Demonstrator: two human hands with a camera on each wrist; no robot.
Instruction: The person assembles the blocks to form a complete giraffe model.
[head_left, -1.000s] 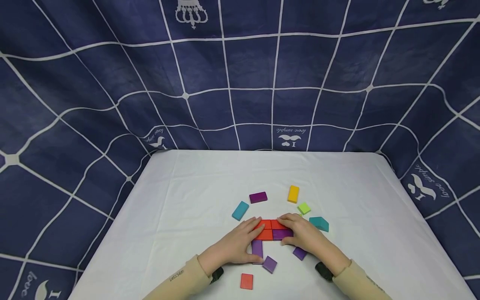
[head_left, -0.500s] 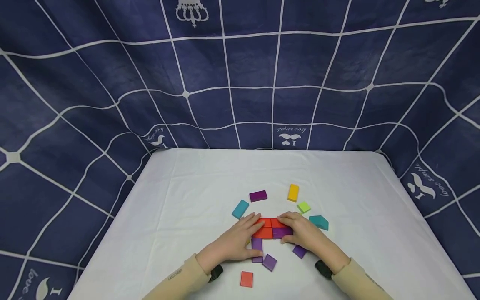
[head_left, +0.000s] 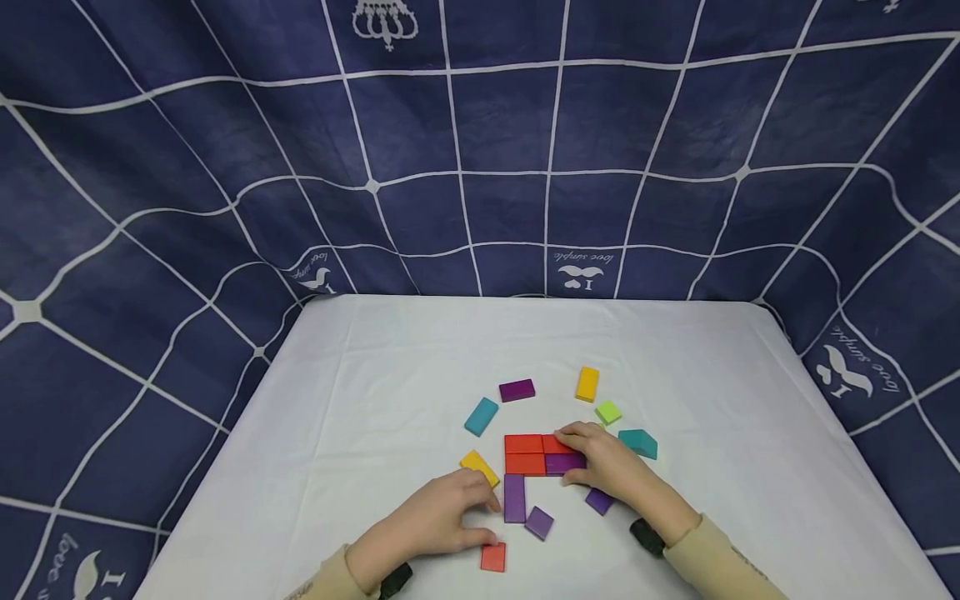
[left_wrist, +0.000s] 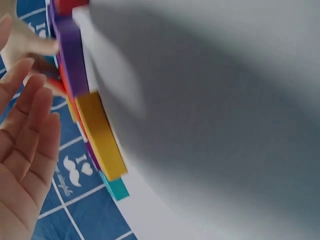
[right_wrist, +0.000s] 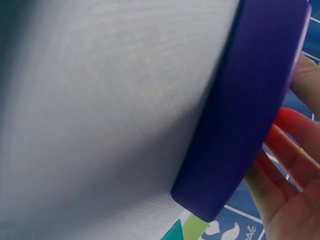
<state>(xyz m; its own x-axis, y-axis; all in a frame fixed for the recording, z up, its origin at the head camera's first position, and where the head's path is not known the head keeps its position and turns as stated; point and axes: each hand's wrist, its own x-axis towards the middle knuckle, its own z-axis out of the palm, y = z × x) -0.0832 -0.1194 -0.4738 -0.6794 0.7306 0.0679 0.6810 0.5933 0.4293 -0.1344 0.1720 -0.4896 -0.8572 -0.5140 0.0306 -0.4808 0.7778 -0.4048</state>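
Note:
My left hand point(head_left: 444, 515) is off the arranged blocks, fingers relaxed, holding nothing. Its fingertips overlap a yellow block point(head_left: 476, 463), and the thumb tip is at a loose red square block point(head_left: 492, 558). In the left wrist view its fingers point(left_wrist: 37, 120) are extended and apart from the yellow block. My right hand point(head_left: 611, 467) holds the right end of the arrangement: fingertips on a red block point(head_left: 552, 443), thumb at the near edge of a purple block point(head_left: 557, 464). Red blocks point(head_left: 524, 464) adjoin these on the left, and an upright purple block point(head_left: 514, 498) stands below.
A purple square point(head_left: 539, 522) and another purple block point(head_left: 600, 501) lie nearer. Beyond are a blue block point(head_left: 481, 416), a dark purple block point(head_left: 517, 390), a yellow block point(head_left: 587, 384), a green one point(head_left: 608, 412) and a teal one point(head_left: 638, 443). All lie on white cloth point(head_left: 390, 375).
My left hand has let go of the arranged blocks and moved left and nearer to me, uncovering the red blocks' left end and the yellow block. My right hand stays in place.

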